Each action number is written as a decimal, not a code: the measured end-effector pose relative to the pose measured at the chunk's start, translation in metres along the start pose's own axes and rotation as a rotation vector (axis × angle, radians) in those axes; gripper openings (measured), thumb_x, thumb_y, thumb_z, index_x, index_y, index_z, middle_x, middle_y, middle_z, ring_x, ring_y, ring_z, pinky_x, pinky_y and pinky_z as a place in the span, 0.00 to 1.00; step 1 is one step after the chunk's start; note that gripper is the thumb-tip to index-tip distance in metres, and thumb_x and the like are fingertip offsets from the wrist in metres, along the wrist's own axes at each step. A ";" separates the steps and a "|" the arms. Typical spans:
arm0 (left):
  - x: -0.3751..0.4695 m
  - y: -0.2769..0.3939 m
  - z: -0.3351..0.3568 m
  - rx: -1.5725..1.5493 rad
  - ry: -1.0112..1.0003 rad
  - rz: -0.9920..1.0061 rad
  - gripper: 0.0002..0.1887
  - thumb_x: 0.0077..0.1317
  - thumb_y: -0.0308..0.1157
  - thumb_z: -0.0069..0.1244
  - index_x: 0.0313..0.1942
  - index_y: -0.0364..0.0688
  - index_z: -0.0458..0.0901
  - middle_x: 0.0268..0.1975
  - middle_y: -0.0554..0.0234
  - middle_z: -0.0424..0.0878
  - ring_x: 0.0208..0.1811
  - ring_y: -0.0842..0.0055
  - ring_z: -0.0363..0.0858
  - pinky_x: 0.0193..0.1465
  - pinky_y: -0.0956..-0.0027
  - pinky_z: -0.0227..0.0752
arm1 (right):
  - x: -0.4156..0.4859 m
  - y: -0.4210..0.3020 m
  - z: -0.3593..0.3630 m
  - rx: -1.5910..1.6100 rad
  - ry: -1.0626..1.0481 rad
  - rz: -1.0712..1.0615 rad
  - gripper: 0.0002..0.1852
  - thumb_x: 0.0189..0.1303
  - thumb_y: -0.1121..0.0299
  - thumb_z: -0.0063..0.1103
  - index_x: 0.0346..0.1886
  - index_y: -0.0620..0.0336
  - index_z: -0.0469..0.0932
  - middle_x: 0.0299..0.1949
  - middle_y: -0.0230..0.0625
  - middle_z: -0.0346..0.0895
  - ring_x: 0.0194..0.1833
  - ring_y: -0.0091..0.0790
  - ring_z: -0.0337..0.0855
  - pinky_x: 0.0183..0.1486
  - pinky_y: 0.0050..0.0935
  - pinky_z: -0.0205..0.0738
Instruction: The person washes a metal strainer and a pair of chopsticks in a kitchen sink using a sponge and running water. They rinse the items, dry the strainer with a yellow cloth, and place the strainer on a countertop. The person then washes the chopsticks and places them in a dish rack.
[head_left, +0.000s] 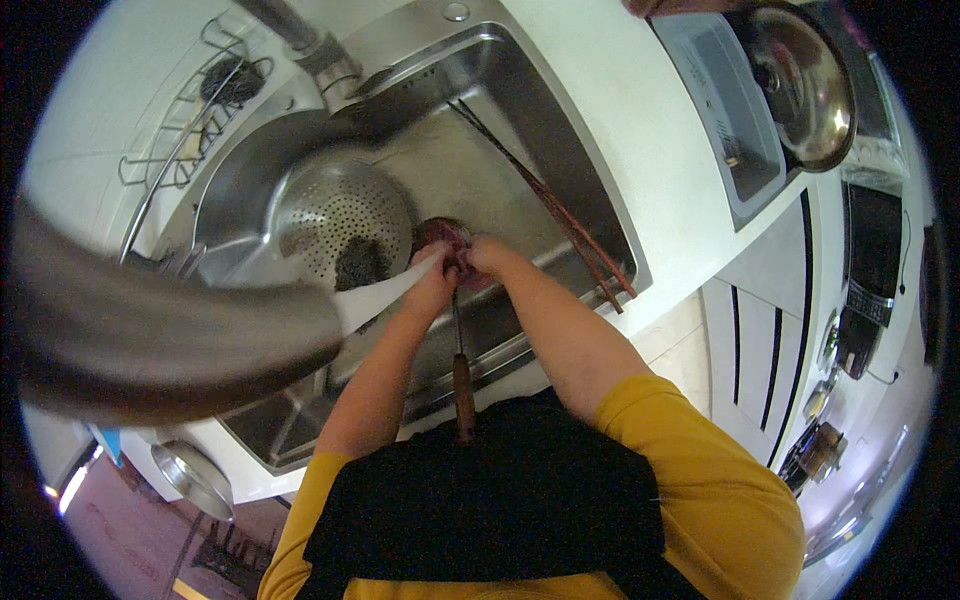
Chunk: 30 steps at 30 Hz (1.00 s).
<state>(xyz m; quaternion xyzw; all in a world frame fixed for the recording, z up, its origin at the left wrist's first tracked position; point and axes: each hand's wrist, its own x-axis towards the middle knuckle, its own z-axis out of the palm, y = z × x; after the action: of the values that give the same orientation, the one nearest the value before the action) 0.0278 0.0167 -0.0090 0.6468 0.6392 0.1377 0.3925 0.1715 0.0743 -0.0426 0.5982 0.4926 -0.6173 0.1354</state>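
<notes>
My left hand (433, 283) and my right hand (491, 257) meet over the steel sink (517, 75), fingers closed on a small reddish, wet-looking item (444, 229) that I cannot identify. Water (386, 296) runs from the large curved faucet (180, 330) onto my left hand. Below my hands, a utensil with a wooden handle (463, 386) and thin metal shaft points towards my body; its far end is hidden at my fingers. A dark mesh scourer (361, 261) lies on a round perforated steel strainer (341, 210) left of my hands.
Long chopsticks (551, 202) lean over the sink's right edge. A wire rack (161, 154) holds another dark scourer (231, 81). At upper right stand a grey plastic basin (701, 71) and a round pan lid (814, 90). A metal bowl (193, 480) is at lower left.
</notes>
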 end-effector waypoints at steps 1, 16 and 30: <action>0.006 -0.003 0.007 0.098 0.007 -0.022 0.19 0.53 0.27 0.53 0.48 0.37 0.75 0.51 0.43 0.75 0.53 0.49 0.72 0.55 0.56 0.67 | -0.005 -0.001 0.001 0.254 -0.049 0.069 0.09 0.61 0.68 0.49 0.37 0.63 0.77 0.28 0.42 0.79 0.27 0.42 0.82 0.26 0.44 0.78; 0.066 0.033 -0.008 0.515 0.071 0.076 0.17 0.59 0.34 0.47 0.49 0.44 0.74 0.55 0.49 0.71 0.59 0.53 0.65 0.56 0.51 0.63 | -0.052 -0.037 -0.006 1.162 -0.127 0.212 0.12 0.58 0.75 0.46 0.46 0.51 0.69 0.28 0.36 0.76 0.18 0.28 0.69 0.15 0.28 0.64; -0.012 -0.026 0.018 -0.005 -0.020 -0.261 0.21 0.61 0.39 0.49 0.51 0.40 0.70 0.44 0.43 0.79 0.45 0.49 0.78 0.45 0.53 0.72 | -0.014 0.039 -0.009 -0.100 -0.336 -0.035 0.12 0.52 0.76 0.51 0.41 0.65 0.73 0.35 0.48 0.79 0.19 0.36 0.73 0.21 0.35 0.71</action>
<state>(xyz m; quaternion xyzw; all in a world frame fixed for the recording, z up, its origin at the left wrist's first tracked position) 0.0196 -0.0033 -0.0345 0.5586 0.7136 0.0804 0.4150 0.2104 0.0564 -0.0459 0.4707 0.5034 -0.6855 0.2347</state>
